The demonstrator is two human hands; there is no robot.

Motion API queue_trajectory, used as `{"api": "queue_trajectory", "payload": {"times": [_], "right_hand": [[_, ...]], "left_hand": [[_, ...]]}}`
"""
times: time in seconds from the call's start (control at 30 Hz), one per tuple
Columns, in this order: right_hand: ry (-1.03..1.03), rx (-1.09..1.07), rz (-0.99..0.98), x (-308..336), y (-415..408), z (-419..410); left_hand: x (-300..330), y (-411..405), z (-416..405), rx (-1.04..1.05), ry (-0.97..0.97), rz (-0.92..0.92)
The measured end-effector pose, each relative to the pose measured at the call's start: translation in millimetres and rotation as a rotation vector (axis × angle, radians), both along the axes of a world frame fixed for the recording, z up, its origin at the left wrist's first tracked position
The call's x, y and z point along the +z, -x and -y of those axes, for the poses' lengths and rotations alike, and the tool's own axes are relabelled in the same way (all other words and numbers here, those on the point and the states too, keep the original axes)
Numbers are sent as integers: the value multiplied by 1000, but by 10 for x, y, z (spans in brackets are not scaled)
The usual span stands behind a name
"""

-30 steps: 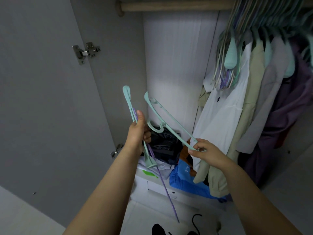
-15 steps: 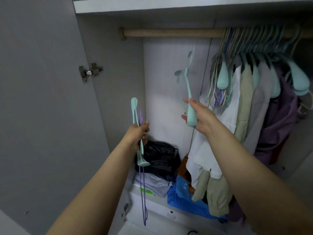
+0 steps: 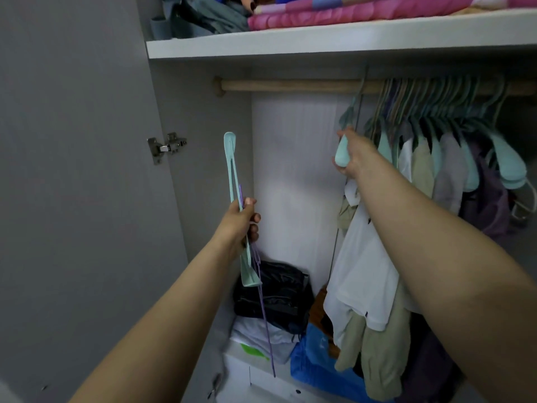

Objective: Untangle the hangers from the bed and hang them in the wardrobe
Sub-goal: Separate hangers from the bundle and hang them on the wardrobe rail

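The right hand point(image 3: 353, 154) was up high near the wooden rail point(image 3: 290, 85) inside the wardrobe. Its fingers were curled round the end of a mint green hanger point(image 3: 342, 149). The top of that hanger reached up to the rail (it was too blurry there to tell if the hook sat on it). Just to the right, a row of hangers point(image 3: 436, 112) hung on the rail, some with shirts point(image 3: 366, 271) on them.

The left hand point(image 3: 241, 222) was lower down, near the open wardrobe door point(image 3: 72, 170). Its fingers were closed tight round a second green hanger point(image 3: 232, 170) and a thin purple hanger point(image 3: 266, 321), both at once. The green one stuck up above the hand, and the purple one hung down long below it.

At the bottom of the wardrobe lay a heap of folded clothes point(image 3: 273, 292) and a blue bag point(image 3: 316, 362). On the shelf point(image 3: 319, 42) above the rail sat a pink blanket point(image 3: 348, 16).
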State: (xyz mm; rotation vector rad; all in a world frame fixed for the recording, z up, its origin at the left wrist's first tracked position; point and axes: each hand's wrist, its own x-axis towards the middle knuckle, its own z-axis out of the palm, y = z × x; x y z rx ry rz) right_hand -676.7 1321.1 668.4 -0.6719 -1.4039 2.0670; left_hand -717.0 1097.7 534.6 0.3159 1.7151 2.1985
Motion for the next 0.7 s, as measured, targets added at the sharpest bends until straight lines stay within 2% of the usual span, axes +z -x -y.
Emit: {"api": "queue_trajectory", "payload": {"times": [0.27,0.37,0.47,0.53,0.6,0.67,0.7], "right_hand": [[1,-130,-3,-98,-21,-305],[53,-70,-52,-263,-120,-260],[-44,11,31,-732,-191,-51],[-178,149,239,-1210,-292,207],[-279,422,508,-1765,-478,479],[-220,765,703,-2317,-690,669],[-126,934,736,-2559,-787,726]], "left_hand": [[-12,-77,31,-19,-120,-79],[-33,-106,94,-48,-208,-82],[-75,-130,159,-80,-267,-73],[-110,-144,182,-76,-294,-71],[-138,-154,196,-65,-326,-66],[-161,-147,200,-52,-365,-64],[-169,-133,201,-39,-376,-67]]}}
